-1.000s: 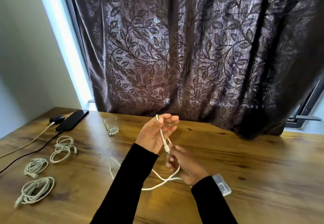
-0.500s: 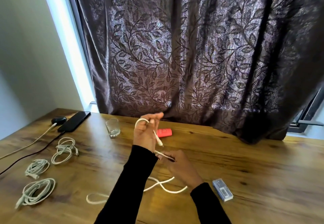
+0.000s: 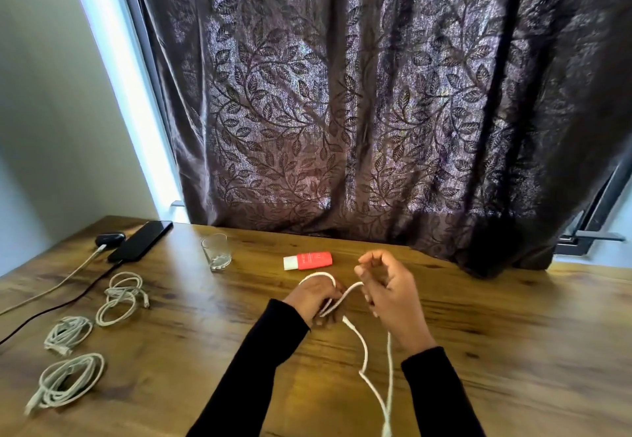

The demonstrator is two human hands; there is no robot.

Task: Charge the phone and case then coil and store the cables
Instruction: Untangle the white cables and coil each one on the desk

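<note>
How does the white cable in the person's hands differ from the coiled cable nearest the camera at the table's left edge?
The white cable is mostly unwound, with one loop at the left hand and two strands trailing towards the camera; the coiled cable is wound into several loops. The white cable is held, with the right hand beside it; the coiled cable lies untouched on the table. Both are pale and thin.

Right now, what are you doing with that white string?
It's a white charging cable, and a person is winding it into loops. The left hand holds the loops; the right hand guides the loose end. Three coiled cables lie on the wooden table, and the phone is plugged in.
</note>
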